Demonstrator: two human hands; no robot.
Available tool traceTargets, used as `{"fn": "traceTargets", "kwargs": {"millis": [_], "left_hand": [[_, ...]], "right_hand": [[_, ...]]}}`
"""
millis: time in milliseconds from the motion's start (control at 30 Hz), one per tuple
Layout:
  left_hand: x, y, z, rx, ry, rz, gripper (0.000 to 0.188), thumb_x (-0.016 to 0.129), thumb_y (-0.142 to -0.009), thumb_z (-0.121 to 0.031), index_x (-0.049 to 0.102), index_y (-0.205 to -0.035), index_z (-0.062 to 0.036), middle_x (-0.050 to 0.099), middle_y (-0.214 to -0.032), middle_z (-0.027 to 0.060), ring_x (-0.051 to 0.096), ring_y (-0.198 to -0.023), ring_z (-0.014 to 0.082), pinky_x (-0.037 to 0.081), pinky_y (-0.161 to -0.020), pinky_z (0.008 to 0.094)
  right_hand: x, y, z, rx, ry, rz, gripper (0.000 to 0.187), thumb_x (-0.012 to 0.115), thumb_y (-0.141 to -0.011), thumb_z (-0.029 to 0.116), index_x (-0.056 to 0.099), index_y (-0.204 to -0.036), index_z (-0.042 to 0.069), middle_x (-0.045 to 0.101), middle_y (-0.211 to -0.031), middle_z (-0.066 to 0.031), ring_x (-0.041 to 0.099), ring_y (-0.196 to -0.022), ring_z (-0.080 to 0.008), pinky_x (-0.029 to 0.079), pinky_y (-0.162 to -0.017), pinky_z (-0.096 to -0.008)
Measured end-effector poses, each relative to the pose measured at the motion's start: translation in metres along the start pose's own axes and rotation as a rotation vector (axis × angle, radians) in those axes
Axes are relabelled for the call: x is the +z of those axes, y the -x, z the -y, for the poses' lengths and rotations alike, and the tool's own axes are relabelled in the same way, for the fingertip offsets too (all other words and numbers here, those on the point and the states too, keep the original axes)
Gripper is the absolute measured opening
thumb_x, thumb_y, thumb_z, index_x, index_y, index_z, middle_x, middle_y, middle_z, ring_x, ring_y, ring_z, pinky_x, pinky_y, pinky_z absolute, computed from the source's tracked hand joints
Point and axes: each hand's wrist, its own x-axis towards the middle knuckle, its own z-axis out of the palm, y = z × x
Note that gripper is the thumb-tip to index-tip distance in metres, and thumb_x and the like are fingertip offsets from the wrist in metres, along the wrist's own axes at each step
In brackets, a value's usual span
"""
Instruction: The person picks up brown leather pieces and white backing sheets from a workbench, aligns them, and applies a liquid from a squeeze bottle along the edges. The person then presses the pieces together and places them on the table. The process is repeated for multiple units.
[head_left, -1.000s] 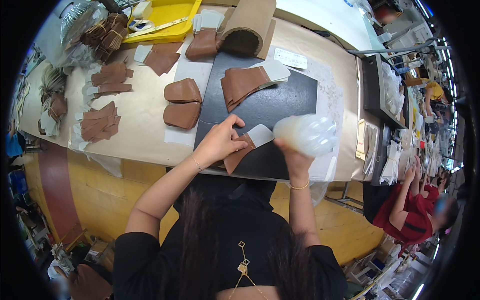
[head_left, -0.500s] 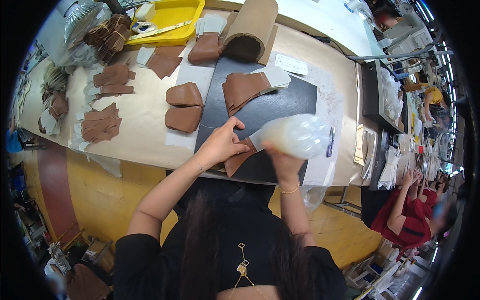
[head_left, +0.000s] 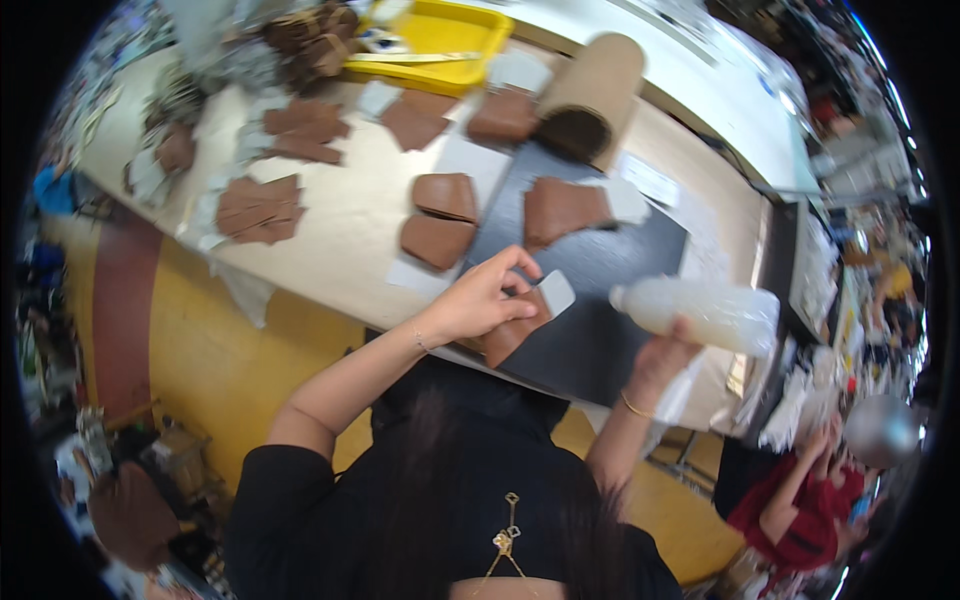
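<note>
1. Currently, the left hand (head_left: 485, 300) is held palm-down, wrist roughly straight, fingers bent; the forearm is brought in from lower left.
2. Its fingertips are set on a brown piece (head_left: 507, 340) with a pale end, with the index finger curled up. Contact is shown; whether the piece is pinched or only pressed cannot be told.
3. That piece is placed at the near edge of a black board (head_left: 590, 350), pale end angled up and right.
4. By the right hand (head_left: 668, 362) a translucent bottle (head_left: 710, 310) is gripped, thumb seen against its side, other fingers mostly hidden behind.
5. The bottle is held nearly level above the board's right side, narrow end pointed left, well apart from the brown piece.
6. Inside the bottle, cloudy whitish to yellowish contents are seen; the fill level cannot be read.
7. In a yellow tray (head_left: 468, 78), a long white strip (head_left: 415, 57) and a few small items are held.
8. In a dark box (head_left: 786, 240) at right, crumpled clear plastic is contained.
9. On the board, pale-ended brown pieces (head_left: 565, 212) are stacked, beyond the left hand.
10. By the board's far right corner, faint marks are carried by a white card (head_left: 648, 178); too blurred to be read.
</note>
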Motion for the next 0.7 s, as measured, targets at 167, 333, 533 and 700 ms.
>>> {"fn": "traceTargets", "kwargs": {"millis": [167, 333, 533, 700], "left_hand": [[-0.069, 0.000, -0.008, 0.388, 0.060, -0.480, 0.010, 0.062, -0.087, -0.004, 0.059, -0.097, -0.0047, 0.059, -0.094, -0.0002, 0.053, -0.088, 0.0059, 0.044, -0.081, 0.0211], [-0.148, -0.034, 0.017, 0.463, 0.073, -0.818, 0.037, 0.055, -0.090, 0.002, 0.056, -0.126, -0.0037, 0.059, -0.123, 0.0030, 0.056, -0.093, 0.0062, 0.045, -0.081, 0.0195], [-0.183, -0.069, 0.043, 0.100, 0.209, -0.859, 0.048, 0.059, -0.087, -0.001, 0.046, -0.133, -0.0050, 0.055, -0.127, 0.0173, 0.060, -0.102, 0.0193, 0.050, -0.085, 0.0283], [-0.201, -0.059, 0.036, 0.043, -0.563, -0.868, 0.052, 0.063, -0.088, -0.026, 0.046, -0.132, -0.0029, 0.059, -0.121, 0.0206, 0.059, -0.108, 0.0318, 0.044, -0.095, 0.0383]], "right_hand": [[0.009, -0.017, 0.042, 0.242, -0.868, 0.581, 0.099, 0.078, -0.063, 0.059, 0.033, -0.137, 0.010, 0.047, -0.130, -0.0253, 0.059, -0.103, -0.0386, 0.052, -0.082, -0.0598], [0.061, -0.055, 0.126, -0.022, -1.050, 1.443, 0.037, 0.070, -0.080, 0.028, 0.052, -0.108, 0.012, 0.039, -0.142, -0.0180, 0.069, -0.080, -0.0377, 0.058, -0.070, -0.0478], [0.096, -0.049, 0.206, -0.222, -0.737, 1.849, 0.024, 0.065, -0.079, 0.024, 0.063, -0.102, 0.016, 0.048, -0.135, -0.0065, 0.069, -0.083, -0.0371, 0.058, -0.073, -0.0449], [0.100, -0.042, 0.210, -0.301, -0.642, 1.877, 0.024, 0.065, -0.080, 0.023, 0.062, -0.102, 0.015, 0.047, -0.136, -0.0083, 0.069, -0.084, -0.0375, 0.058, -0.073, -0.0455]]}}
